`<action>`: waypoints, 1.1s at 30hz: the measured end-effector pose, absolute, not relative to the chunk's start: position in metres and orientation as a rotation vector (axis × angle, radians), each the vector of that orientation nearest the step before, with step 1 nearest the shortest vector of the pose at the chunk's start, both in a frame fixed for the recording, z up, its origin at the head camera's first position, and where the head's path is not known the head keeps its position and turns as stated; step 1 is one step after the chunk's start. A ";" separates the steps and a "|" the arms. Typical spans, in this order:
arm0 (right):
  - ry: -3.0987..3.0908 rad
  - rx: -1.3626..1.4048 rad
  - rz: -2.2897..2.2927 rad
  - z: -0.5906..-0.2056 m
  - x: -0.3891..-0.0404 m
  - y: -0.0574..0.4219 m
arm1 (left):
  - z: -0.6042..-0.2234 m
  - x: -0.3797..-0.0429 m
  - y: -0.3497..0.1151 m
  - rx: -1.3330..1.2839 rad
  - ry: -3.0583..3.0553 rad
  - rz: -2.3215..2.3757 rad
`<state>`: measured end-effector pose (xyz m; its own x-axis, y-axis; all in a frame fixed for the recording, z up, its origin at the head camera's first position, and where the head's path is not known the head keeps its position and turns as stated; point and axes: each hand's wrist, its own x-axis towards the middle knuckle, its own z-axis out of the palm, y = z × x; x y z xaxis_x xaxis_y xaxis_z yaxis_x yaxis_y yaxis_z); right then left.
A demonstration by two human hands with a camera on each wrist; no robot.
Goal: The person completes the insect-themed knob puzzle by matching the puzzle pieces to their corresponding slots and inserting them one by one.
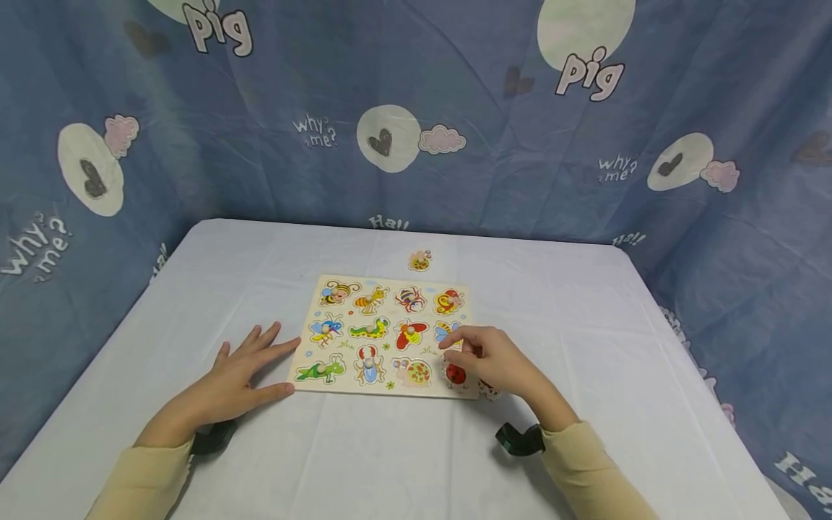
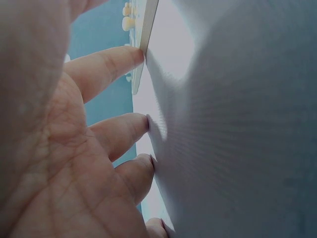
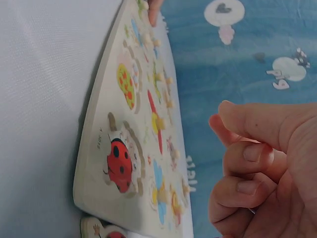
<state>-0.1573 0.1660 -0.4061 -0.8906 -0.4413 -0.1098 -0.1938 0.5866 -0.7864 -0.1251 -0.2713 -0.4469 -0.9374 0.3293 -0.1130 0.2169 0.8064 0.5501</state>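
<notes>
A wooden insect peg puzzle board [image 1: 383,390] lies flat on the table, most recesses filled with knobbed pieces. Two bottom-row recesses hold no piece and show a printed snail [image 3: 127,85] and a printed ladybug [image 3: 120,163]. My left hand [image 1: 230,379] rests with spread fingers on the table, index finger and thumb touching the board's left edge. Above the board's right side hovers my right hand [image 1: 497,361], fingers loosely bent, nothing visible between thumb and index finger. Below it, a loose ladybug piece [image 3: 101,228] lies beside the board's right edge, mostly hidden in the head view.
A loose snail piece [image 1: 419,261] lies on the white tablecloth [image 1: 552,289] beyond the board's far edge. Behind the table hangs a blue printed curtain [image 1: 455,188]. Dark straps [image 1: 520,439] are on both wrists.
</notes>
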 end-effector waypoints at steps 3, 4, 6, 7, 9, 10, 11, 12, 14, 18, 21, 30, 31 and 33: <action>2.537 -0.510 -1.215 -0.405 -0.155 0.172 | -0.447 -0.126 -0.271 0.425 2.788 0.813; 2.545 -0.507 -1.216 -0.406 -0.154 0.175 | -0.447 -0.126 -0.271 0.425 2.788 0.814; 2.556 -0.497 -1.219 -0.407 -0.153 0.179 | -0.446 -0.126 -0.270 0.426 2.786 0.816; 2.561 -0.488 -1.219 -0.408 -0.153 0.182 | -0.446 -0.126 -0.270 0.428 2.786 0.817; 2.571 -0.469 -1.215 -0.411 -0.152 0.187 | -0.446 -0.126 -0.270 0.428 2.786 0.819; 2.575 -0.459 -1.212 -0.412 -0.152 0.189 | -0.446 -0.126 -0.270 0.428 2.786 0.820; 2.576 -0.445 -1.210 -0.412 -0.151 0.191 | -0.446 -0.125 -0.270 0.427 2.786 0.821; 2.580 -0.433 -1.206 -0.414 -0.150 0.194 | -0.446 -0.125 -0.270 0.425 2.785 0.823; 2.591 -0.415 -1.200 -0.415 -0.149 0.198 | -0.445 -0.125 -0.270 0.423 2.784 0.826; 2.604 -0.380 -1.201 -0.419 -0.147 0.207 | -0.446 -0.125 -0.271 0.429 2.784 0.824; 2.603 -0.357 -1.211 -0.421 -0.148 0.212 | -0.447 -0.125 -0.271 0.431 2.786 0.826; 2.602 -0.345 -1.220 -0.420 -0.158 0.220 | -0.446 -0.125 -0.271 0.429 2.781 0.840; 2.604 -0.345 -1.220 -0.419 -0.161 0.220 | -0.446 -0.125 -0.271 0.430 2.782 0.840; 2.608 -0.347 -1.220 -0.418 -0.167 0.220 | -0.447 -0.125 -0.272 0.431 2.781 0.839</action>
<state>-0.1671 0.2203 -0.4183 -0.9428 -0.3125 -0.1159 -0.1114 0.6232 -0.7741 -0.1247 -0.2717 -0.4470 -0.9364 0.3334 -0.1099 0.2169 0.7956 0.5656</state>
